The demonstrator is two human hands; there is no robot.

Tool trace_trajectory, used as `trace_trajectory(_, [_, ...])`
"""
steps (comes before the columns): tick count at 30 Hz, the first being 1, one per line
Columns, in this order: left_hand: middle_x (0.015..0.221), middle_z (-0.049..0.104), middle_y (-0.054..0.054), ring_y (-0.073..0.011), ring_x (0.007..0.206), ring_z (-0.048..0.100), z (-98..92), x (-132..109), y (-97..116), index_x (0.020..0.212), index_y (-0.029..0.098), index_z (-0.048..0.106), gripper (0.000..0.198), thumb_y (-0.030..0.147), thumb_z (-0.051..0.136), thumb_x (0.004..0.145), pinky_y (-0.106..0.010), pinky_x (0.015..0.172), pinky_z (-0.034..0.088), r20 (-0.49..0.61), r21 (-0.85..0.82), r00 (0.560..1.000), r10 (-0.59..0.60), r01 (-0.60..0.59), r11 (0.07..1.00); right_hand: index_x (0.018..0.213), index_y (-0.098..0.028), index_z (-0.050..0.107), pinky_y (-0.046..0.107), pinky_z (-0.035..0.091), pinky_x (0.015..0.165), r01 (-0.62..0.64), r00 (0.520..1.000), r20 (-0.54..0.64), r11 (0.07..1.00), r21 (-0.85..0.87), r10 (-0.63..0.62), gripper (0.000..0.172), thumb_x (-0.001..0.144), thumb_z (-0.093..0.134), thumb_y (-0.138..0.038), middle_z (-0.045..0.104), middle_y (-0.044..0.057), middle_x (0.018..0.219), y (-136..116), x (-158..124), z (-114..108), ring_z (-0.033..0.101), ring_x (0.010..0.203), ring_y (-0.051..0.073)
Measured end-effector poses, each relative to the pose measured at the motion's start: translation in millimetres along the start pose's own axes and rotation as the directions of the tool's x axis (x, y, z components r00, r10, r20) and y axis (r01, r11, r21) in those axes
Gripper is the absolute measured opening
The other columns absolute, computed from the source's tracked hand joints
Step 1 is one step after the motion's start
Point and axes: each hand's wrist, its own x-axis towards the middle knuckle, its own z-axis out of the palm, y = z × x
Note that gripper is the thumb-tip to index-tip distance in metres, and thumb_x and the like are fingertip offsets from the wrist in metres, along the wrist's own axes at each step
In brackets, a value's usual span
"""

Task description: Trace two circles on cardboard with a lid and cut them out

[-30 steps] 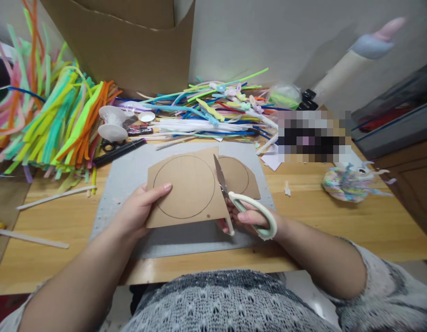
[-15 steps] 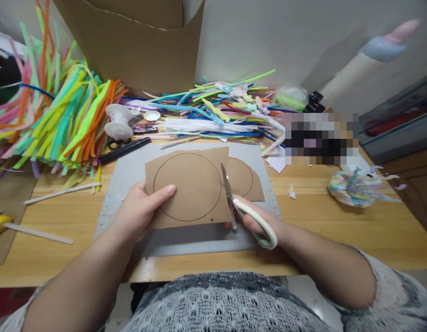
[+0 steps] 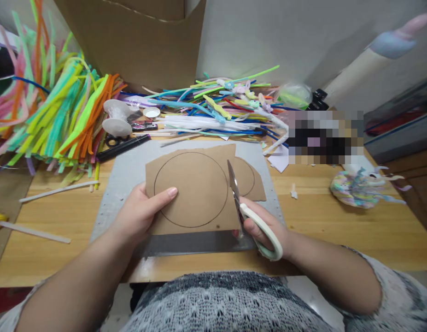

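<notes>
Head view: brown cardboard sheet (image 3: 195,189) with a black drawn circle (image 3: 191,177), above the flat grey mat (image 3: 125,161) near the table's (image 3: 320,235) front edge.
Left hand (image 3: 149,207) pinches its left side; right hand (image 3: 265,226) grips pale-handled metal scissors (image 3: 234,180), blades at the sheet's right margin, pointing toward the table's back edge.

Beyond the left hand (image 3: 144,205) and its grip on the cardboard (image 3: 192,184), a small dark packet (image 3: 144,126) lies near the clear spool (image 3: 116,124) and bears short, pale capitals. They seem to read "OK", though the first letter could be a "D". Any other print on it is too blurred to read. Under the grip, tiny dark marks along the grey mat's (image 3: 125,168) left edge are too small to decipher.
</notes>
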Motion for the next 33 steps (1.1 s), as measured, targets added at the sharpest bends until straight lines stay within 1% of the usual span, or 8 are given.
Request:
trace_trajectory(5, [0.079, 0.073, -0.008, -0.0277, 0.071, 0.069, -0.1, 4, -1, 0.107, 0.014, 0.064, 0.047, 0.027, 0.074, 0.063, -0.033, 0.058, 0.058, 0.018, -0.032, 0.999, -0.051, 0.051, 0.998, 0.089, -0.019, 0.044, 0.024, 0.039, 0.048, -0.079, 0.996, 0.042, 0.993, 0.091, 0.075, 0.052, 0.078, 0.045, -0.07, 0.052, -0.001, 0.064, 2, 0, -1, 0.051, 0.054, 0.01])
trace_trajectory(12, [0.077, 0.073, -0.008, -0.0262, 0.069, 0.069, 1.3, 5, 1, 0.11, 0.014, 0.063, 0.046, 0.026, 0.071, 0.066, -0.028, 0.051, 0.055, 0.041, -0.057, 0.99, -0.134, 0.136, 0.989, 0.092, -0.017, 0.047, 0.029, 0.044, 0.064, -0.063, 0.979, 0.201, 0.992, 0.114, 0.039, 0.039, 0.081, 0.055, -0.053, 0.056, 0.003, 0.078, 10, 5, -14, 0.053, 0.069, 0.014])
trace_trajectory(15, [0.079, 0.073, -0.007, -0.0263, 0.07, 0.069, -1.3, 8, -1, 0.109, 0.015, 0.064, 0.046, 0.027, 0.073, 0.065, -0.03, 0.054, 0.056, 0.026, -0.041, 0.995, -0.091, 0.093, 0.995, 0.088, -0.018, 0.048, 0.028, 0.044, 0.062, -0.099, 0.984, 0.163, 0.984, 0.15, 0.075, 0.037, 0.081, 0.054, -0.053, 0.056, 0.002, 0.076, 11, 7, -14, 0.054, 0.067, 0.014])
trace_trajectory(19, [0.077, 0.073, -0.008, -0.0264, 0.066, 0.069, -7.1, 11, -3, 0.105, 0.015, 0.065, 0.048, 0.029, 0.077, 0.061, -0.03, 0.052, 0.057, 0.006, -0.015, 0.999, -0.042, 0.042, 0.999, 0.082, -0.018, 0.05, 0.026, 0.042, 0.059, -0.123, 0.99, 0.096, 0.968, 0.22, 0.104, 0.042, 0.08, 0.053, -0.06, 0.055, 0.002, 0.073, 4, 9, -13, 0.054, 0.065, 0.012])
trace_trajectory(22, [0.076, 0.072, -0.008, -0.026, 0.064, 0.069, -11.6, 12, -2, 0.103, 0.014, 0.065, 0.047, 0.03, 0.078, 0.06, -0.029, 0.051, 0.057, -0.009, 0.004, 1.0, -0.008, 0.008, 1.0, 0.085, -0.017, 0.051, 0.023, 0.042, 0.057, -0.151, 0.984, 0.126, 0.962, 0.226, 0.125, 0.046, 0.076, 0.058, -0.061, 0.055, 0.002, 0.074, -1, 11, -15, 0.053, 0.063, 0.01])
trace_trajectory(26, [0.079, 0.072, -0.007, -0.0255, 0.068, 0.069, -14.6, 13, 0, 0.106, 0.014, 0.063, 0.049, 0.032, 0.076, 0.062, -0.03, 0.057, 0.058, -0.059, -0.005, 0.996, 0.062, -0.062, 0.998, 0.094, -0.015, 0.052, 0.022, 0.044, 0.058, -0.213, 0.974, 0.134, 0.943, 0.256, 0.184, 0.049, 0.075, 0.059, -0.06, 0.055, 0.003, 0.079, 3, 11, -20, 0.055, 0.066, 0.009])
trace_trajectory(30, [0.082, 0.073, -0.008, -0.0267, 0.07, 0.069, -9.5, 10, 0, 0.102, 0.014, 0.065, 0.044, 0.03, 0.076, 0.063, -0.032, 0.058, 0.058, -0.028, 0.028, 1.0, 0.007, -0.006, 1.0, 0.097, -0.017, 0.054, 0.022, 0.047, 0.063, -0.174, 0.984, 0.091, 0.944, 0.282, 0.154, 0.046, 0.077, 0.058, -0.058, 0.057, 0.004, 0.085, 10, 9, -20, 0.057, 0.071, 0.011])
trace_trajectory(33, [0.085, 0.073, -0.009, -0.0264, 0.072, 0.069, -2.8, 6, -2, 0.099, 0.015, 0.065, 0.039, 0.028, 0.076, 0.063, -0.033, 0.06, 0.058, 0.004, 0.04, 1.0, -0.026, 0.026, 0.999, 0.089, -0.018, 0.054, 0.022, 0.047, 0.064, -0.141, 0.99, 0.045, 0.957, 0.253, 0.134, 0.041, 0.079, 0.056, -0.058, 0.058, 0.003, 0.082, 9, 9, -16, 0.058, 0.073, 0.011])
